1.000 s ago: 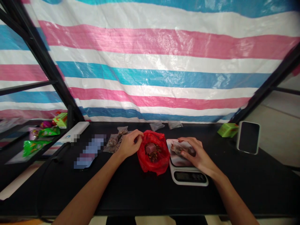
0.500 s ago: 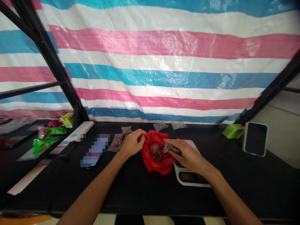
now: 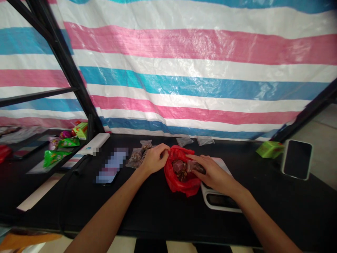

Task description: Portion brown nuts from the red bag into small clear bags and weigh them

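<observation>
A red plastic bag (image 3: pixel 181 186) stands open on the black table, with small brown pieces (image 3: pixel 181 175) and a pinkish translucent cup-like thing (image 3: pixel 178 166) inside. At its upper left rim, my left hand (image 3: pixel 155 159) is closed in a pinch on the red plastic. My right hand (image 3: pixel 214 175) grips a small clear bag (image 3: pixel 197 167) with dark brown contents over the right side of the red bag. Partly under that hand lies a white scale (image 3: pixel 209 205) with a dark display. Several small filled clear bags (image 3: pixel 136 156) lie behind my left forearm.
Two flat clear bags (image 3: pixel 205 140) lie at the back by the striped sheet (image 3: pixel 184 77). A phone (image 3: pixel 112 165), a white power strip (image 3: pixel 96 142) and green packets (image 3: pixel 56 157) are on the left. A green box (image 3: pixel 270 149) and a white-framed device (image 3: pixel 297 159) stand right.
The camera view has turned slightly left, so the table things appear further right. Both hands keep nearly the same places at the red bag, the right one still gripping the small clear bag.
</observation>
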Available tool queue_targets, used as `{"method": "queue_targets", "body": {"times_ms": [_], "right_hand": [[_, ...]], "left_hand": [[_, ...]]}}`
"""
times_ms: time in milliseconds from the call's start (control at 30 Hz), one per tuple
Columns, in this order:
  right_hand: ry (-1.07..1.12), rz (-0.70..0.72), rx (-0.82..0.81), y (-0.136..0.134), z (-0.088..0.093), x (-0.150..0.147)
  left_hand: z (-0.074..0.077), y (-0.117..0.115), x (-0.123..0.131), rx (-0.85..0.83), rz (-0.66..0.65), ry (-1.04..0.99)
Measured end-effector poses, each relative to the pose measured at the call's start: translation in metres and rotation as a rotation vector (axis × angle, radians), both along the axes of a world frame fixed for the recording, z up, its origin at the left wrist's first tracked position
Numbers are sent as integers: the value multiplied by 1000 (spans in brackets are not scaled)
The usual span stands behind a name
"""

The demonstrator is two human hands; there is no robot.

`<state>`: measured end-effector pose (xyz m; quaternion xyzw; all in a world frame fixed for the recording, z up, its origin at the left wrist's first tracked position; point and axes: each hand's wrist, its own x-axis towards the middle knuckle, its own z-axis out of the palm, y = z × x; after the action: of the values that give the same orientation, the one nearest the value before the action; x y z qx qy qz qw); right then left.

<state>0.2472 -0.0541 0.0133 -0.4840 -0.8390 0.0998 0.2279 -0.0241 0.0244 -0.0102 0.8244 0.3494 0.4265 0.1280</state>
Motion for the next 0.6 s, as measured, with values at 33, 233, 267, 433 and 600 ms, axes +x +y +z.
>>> {"method": "queue_targets", "body": {"times_ms": [33, 233, 267, 433, 600], "right_hand": [[12, -4, 10, -1, -1, 2], [110, -108, 81, -15, -7, 38], [102, -114, 75, -17, -7, 44], [150, -186, 27, -23, -11, 65], [323, -376, 180, -19, -25, 84]], "left_hand": [[1, 0, 0, -2, -1, -1], [2, 0, -1, -6, 12, -6], [2, 0, -1, -6, 14, -4], [1, -1, 1, -2, -10, 23], [0, 1, -1, -4, 16, 24]]}}
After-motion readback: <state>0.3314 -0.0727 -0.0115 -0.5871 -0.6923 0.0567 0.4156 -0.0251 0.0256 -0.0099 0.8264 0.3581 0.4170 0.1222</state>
